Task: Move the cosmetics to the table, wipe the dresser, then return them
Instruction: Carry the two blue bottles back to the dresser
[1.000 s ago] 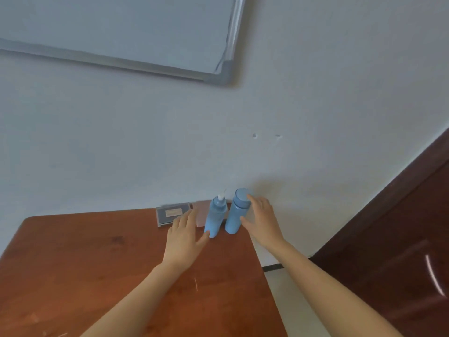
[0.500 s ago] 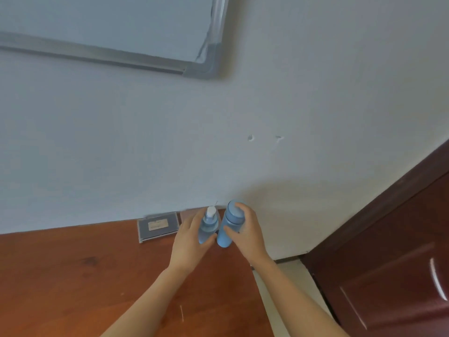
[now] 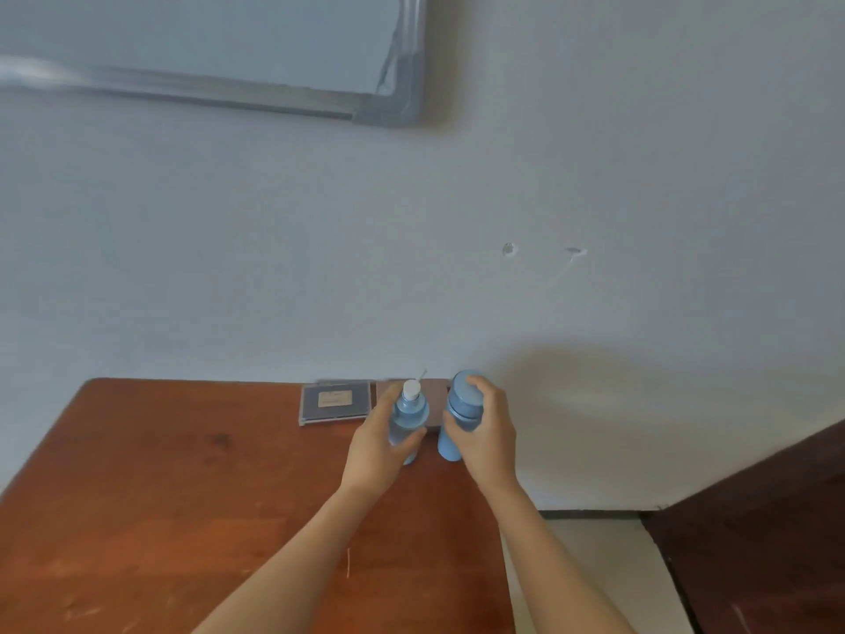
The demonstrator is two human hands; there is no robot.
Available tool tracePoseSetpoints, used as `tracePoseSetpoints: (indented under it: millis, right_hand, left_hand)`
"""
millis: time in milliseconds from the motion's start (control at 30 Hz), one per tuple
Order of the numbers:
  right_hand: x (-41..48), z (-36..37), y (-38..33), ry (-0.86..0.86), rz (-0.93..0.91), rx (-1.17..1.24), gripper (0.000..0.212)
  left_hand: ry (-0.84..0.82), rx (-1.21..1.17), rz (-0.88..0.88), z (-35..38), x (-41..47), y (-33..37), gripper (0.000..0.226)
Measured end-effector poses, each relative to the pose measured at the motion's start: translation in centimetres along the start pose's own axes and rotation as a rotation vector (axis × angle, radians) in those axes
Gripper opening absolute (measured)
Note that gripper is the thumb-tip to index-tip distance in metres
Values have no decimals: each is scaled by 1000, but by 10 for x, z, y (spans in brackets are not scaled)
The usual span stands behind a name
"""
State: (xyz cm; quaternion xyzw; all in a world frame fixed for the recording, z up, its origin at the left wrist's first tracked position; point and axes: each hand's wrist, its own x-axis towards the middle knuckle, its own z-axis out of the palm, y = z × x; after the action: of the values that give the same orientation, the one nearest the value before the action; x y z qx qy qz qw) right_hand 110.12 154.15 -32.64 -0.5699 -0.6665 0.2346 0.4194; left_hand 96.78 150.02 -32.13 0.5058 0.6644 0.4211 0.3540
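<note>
Two blue bottles (image 3: 409,411), one gripped per hand (image 3: 375,455)

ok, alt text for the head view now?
A person's left hand grips a blue pump bottle and the right hand a blue capped bottle, near the back right corner of a wooden top. A dark flat case lies left of them.

Near the back right corner of the reddish-brown wooden surface (image 3: 183,519), the pale blue pump-topped plastic bottle (image 3: 408,416) sits in the left hand (image 3: 377,455), just left of the pale blue capped cylindrical bottle (image 3: 461,411) in the right hand (image 3: 491,443) (a narrow gap parts them). Behind both, against the wall (image 3: 594,185), lies a mauve flat rectangular box (image 3: 436,395), a dark flat labelled case (image 3: 336,401) just to its left. A silver-framed whiteboard (image 3: 388,113) hangs above.
</note>
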Motion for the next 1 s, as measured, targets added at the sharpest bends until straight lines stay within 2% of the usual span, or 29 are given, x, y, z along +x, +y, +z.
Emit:
tracePoseSetpoints:
  millis: [167, 533, 667, 767, 1000]
  right_hand:
    - [-1, -2, 1, -10, -19, 25, 52]
    - [-23, -24, -18, -52, -74, 162, 55]
    - [-36, -43, -43, -107, -47, 173, 62]
    - [-55, -55, -59, -100, 1, 159, 59]
    - [-140, -72, -103, 99, 185, 5, 55]
  left_hand:
    - [40, 14, -60, 1, -7, -1, 63]
    - [124, 56, 10, -41, -31, 4, 66]
    - [57, 45, 48, -53, -38, -2, 68]
    - [-33, 30, 94, -59, -41, -3, 60]
    - [-335, -8, 289, -76, -57, -2, 56]
